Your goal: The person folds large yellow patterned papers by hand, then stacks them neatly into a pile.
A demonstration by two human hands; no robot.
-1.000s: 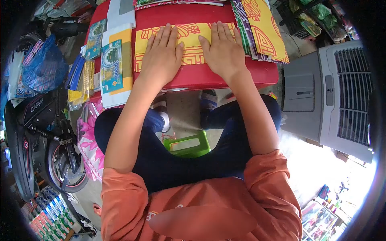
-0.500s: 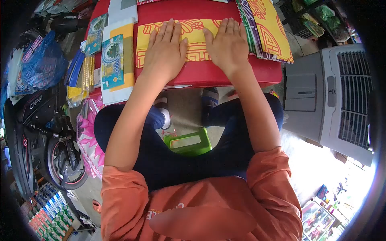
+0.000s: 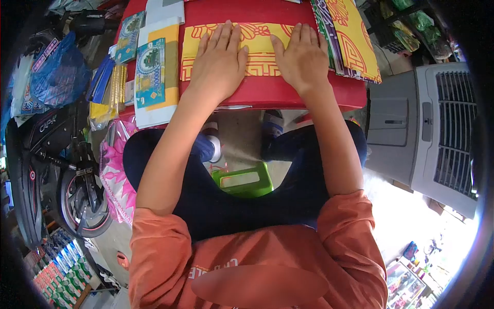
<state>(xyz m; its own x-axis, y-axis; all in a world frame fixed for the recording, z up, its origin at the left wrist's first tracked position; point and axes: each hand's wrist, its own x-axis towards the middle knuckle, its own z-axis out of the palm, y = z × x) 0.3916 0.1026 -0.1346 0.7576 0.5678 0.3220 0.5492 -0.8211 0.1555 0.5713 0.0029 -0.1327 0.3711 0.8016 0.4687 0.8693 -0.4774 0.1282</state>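
1. Both palms flat on a yellow sheet with red print (image 3: 260,49), lying across the red table (image 3: 267,92) near its front edge
2. Left hand (image 3: 218,64) pressing down on the sheet's left half, fingers straight and lightly fanned, thumb out toward the middle
3. Right hand (image 3: 303,59) doing the same on the right half, fingers close together, thumb angled inward, tips up near the sheet's far edge
4. Not gripping or pinching anything, just flat contact; a strip of the sheet showing between the two thumbs
5. Just right of the right hand: a stack of yellow and purple patterned papers (image 3: 355,44), tilted and hanging off the table's right corner
6. Left of the left hand: green-printed notes on white and yellow sheets (image 3: 152,77), with another small green-printed pack (image 3: 128,33) further up
7. Off the table's left edge: bundles of blue and gold paper (image 3: 105,90), then a blue plastic bag (image 3: 56,77) and a parked scooter (image 3: 56,170)
8. Below, between the knees: a green plastic stool (image 3: 242,180); pink flowered bag (image 3: 116,175) by the left leg
9. Grey fan unit (image 3: 427,131) off to the right, well apart from the table
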